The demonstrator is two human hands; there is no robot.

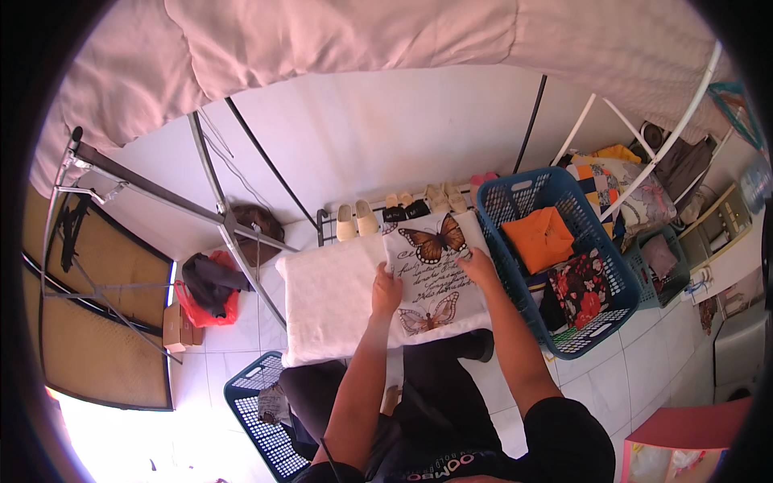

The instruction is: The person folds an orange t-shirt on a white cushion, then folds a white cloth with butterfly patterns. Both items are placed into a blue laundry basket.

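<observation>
A pale cloth printed with butterflies and script (439, 278) lies flat on the right part of a white towel-like cover (330, 298) over a low board. It is squarish, like a cushion cover. Closed on the cloth's left edge is my left hand (387, 291), with bent fingers. My right hand (478, 266) pinches the cloth near its right side, thumb on top. To the right, a blue laundry basket (515, 181) holds a folded orange garment (539, 239) and a red-and-black floral garment (580, 288).
A second basket (241, 386) with clothes stands by my left leg. Behind the board is a rack with several shoes (355, 219). Metal frame legs (233, 233) rise at left, near a red bag (209, 298). Pink bedding (338, 40) hangs overhead. A pink-red box (692, 427) sits lower right.
</observation>
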